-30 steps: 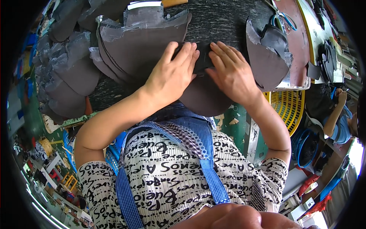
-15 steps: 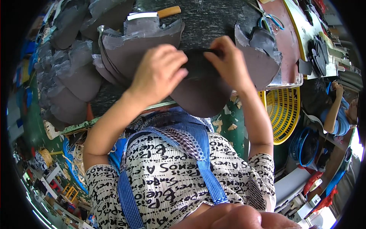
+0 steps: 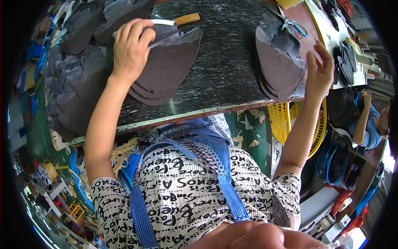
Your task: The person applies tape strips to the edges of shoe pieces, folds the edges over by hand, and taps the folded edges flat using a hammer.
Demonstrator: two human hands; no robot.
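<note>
My left hand (image 3: 129,46) lies palm down on a stack of dark grey-brown cut leather pieces (image 3: 166,68) at the left of the black worktable (image 3: 226,62). A knife with a wooden handle (image 3: 182,19) lies just beyond its fingers. My right hand (image 3: 318,71) is at the right, fingers apart, held upright beside a second stack of the same dark pieces (image 3: 275,68). It holds nothing that I can see.
More grey pieces are heaped at the far left (image 3: 68,79). Blue-handled scissors (image 3: 293,27) lie beyond the right stack. A yellow plastic basket (image 3: 286,124) stands under the table's right end. Another person (image 3: 371,124) sits at the right.
Both hands were together on one piece at the table's middle. They have moved apart: the left onto the left stack, the right out to the right stack.
</note>
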